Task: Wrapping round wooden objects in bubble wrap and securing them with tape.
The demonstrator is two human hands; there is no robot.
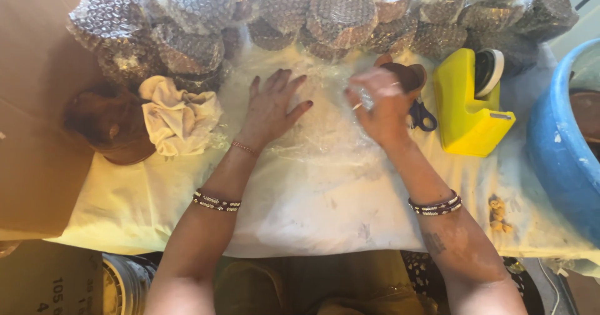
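I have my left hand [273, 105] spread flat, fingers wide, pressing the clear bubble wrap sheet [312, 134] onto the desk [125, 209]. My right hand [381, 105] is pinched shut on the sheet's edge. I'd judge it best to keep that palm down firmly while pulling gently, so the film stays taut. The sheet lies under both hands; its long axis seems to run left to right, though its edges are hard to trace.

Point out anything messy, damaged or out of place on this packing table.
A crumpled cream rag lies bunched beside a brown pot, and brownish crumbs sit on the stained table cover near the blue tub. Nothing looks broken.
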